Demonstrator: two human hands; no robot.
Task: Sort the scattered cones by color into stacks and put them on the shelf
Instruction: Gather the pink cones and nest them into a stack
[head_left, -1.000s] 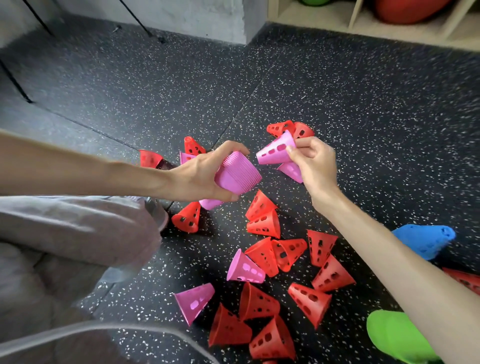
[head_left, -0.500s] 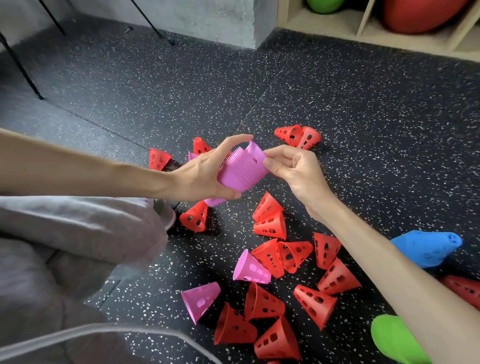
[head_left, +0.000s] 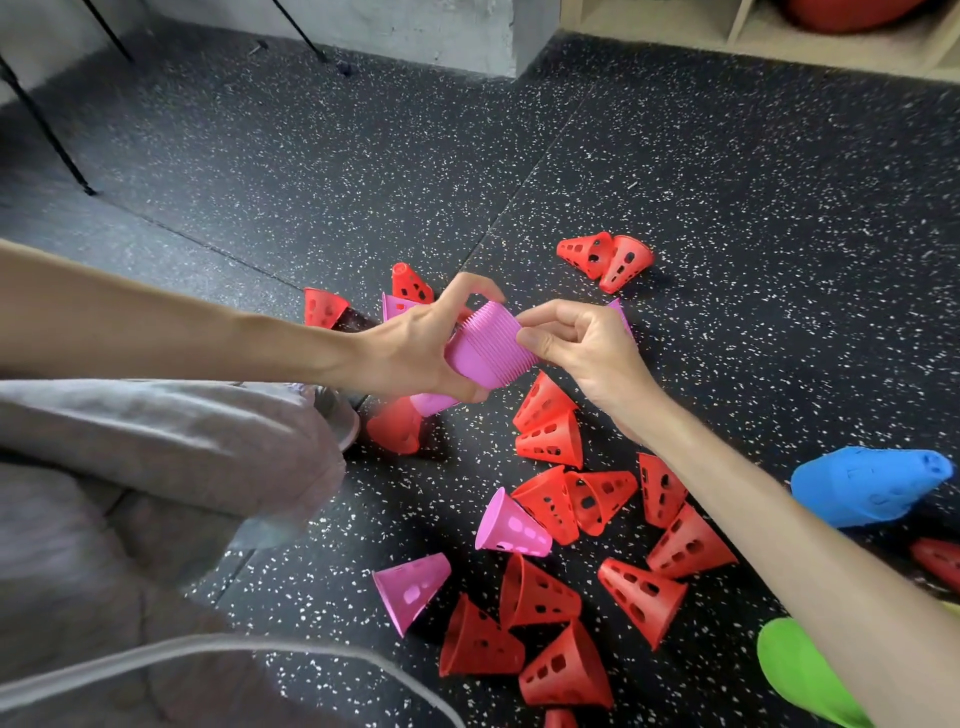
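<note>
**Risks While the Pink Stack Is Held in Mid-Air**

Head view. The left hand (head_left: 415, 348) grips the pink stack (head_left: 488, 345) around its middle, fingers and thumb curled round it, with the stack tilted on its side above the floor (head_left: 727, 182). The right hand (head_left: 582, 343) sits at the wide open end of the stack, its fingers curled and its fingertips touching the rim; whether it pinches the rim or only presses it cannot be told.

Loose pink cones lie on the floor: one (head_left: 511, 525) among the red cones (head_left: 550, 441), one (head_left: 410, 587) nearer the person's knee, and one partly hidden behind the right hand. A blue stack (head_left: 867, 486) and a green stack (head_left: 810, 670) lie at the right. The shelf (head_left: 753, 36) is at the top edge, well apart from the hands.

Probable faults:

- Uneven seating. If the end cone is not pushed home squarely, it will likely sit crooked and jam the next cone.
- Slipping. The stack is held sideways by one hand; a loosened grip could let the outer cones slide off and scatter.
- Missed cones. The pink cone behind the right hand and the two by the red cones are easy to overlook.
- Colour mixing. Red cones lie touching the pink one; a hasty pick could take both.
</note>
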